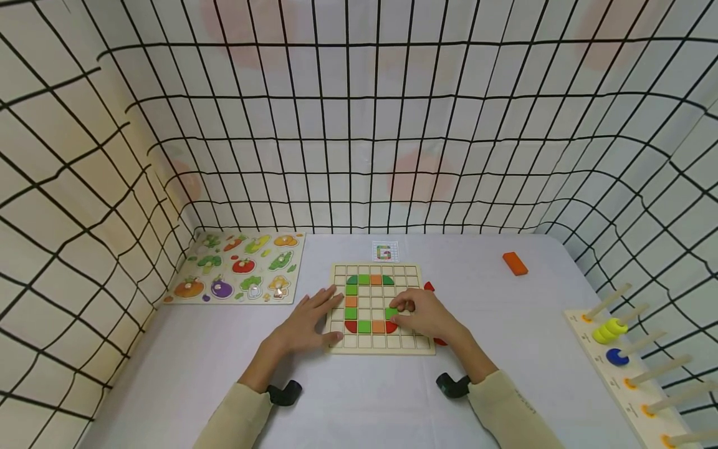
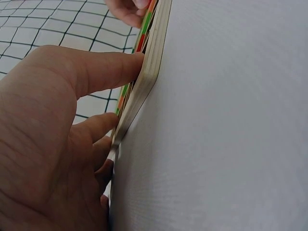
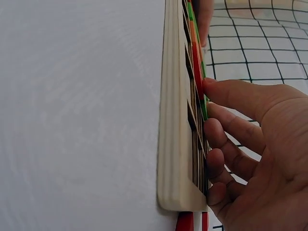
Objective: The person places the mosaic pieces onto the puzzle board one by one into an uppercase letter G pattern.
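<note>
A wooden grid board (image 1: 415, 349) lies on the table, with green, orange and red tiles set in its cells in a G-like outline. My right hand (image 1: 425, 312) is over the board's right part, its thumb and index finger pinching a green square tile (image 1: 391, 313) just above a red rounded tile (image 1: 391, 327). In the right wrist view the fingertips (image 3: 210, 83) are right at the tiles, other fingers curled near the board's surface. My left hand (image 1: 305, 321) rests at the board's left edge, fingers spread, thumb (image 2: 130, 65) against its corner.
Behind the board lies a small pattern card (image 1: 385, 251) showing a similar outline. Red pieces (image 1: 429, 286) stick out past the board's right edge. A vegetable puzzle (image 1: 263, 296) is at left, an orange block (image 1: 515, 263) at right, a peg counting board (image 1: 606, 368) at far right. Black wire mesh surrounds the table.
</note>
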Demonstrator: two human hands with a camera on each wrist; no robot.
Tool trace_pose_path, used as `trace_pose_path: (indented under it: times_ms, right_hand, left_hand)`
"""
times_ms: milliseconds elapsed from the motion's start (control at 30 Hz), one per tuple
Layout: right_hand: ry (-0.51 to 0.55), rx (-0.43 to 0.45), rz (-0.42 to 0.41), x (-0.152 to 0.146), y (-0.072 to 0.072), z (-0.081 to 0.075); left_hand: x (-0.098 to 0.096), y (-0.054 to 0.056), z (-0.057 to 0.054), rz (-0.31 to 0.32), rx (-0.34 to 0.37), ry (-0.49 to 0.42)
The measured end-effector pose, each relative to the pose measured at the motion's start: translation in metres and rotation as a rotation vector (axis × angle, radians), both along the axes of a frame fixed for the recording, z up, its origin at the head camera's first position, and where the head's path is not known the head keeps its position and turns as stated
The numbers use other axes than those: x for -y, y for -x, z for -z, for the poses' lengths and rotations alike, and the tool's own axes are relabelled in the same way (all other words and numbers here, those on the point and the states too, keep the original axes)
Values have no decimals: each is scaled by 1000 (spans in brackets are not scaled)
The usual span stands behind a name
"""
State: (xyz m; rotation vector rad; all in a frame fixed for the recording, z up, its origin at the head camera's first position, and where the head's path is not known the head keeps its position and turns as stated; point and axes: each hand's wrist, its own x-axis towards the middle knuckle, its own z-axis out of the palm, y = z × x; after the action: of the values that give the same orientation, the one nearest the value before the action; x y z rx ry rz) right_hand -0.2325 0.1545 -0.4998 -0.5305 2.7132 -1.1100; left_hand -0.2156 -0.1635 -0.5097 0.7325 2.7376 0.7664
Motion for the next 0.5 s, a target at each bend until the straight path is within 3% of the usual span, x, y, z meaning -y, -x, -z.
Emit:
trace_pose_path:
  times_ms: [500]
  right_hand:
    - [71, 49, 25, -7, 0, -2]
  left_hand:
    - [1, 1, 1, 1, 6, 5]
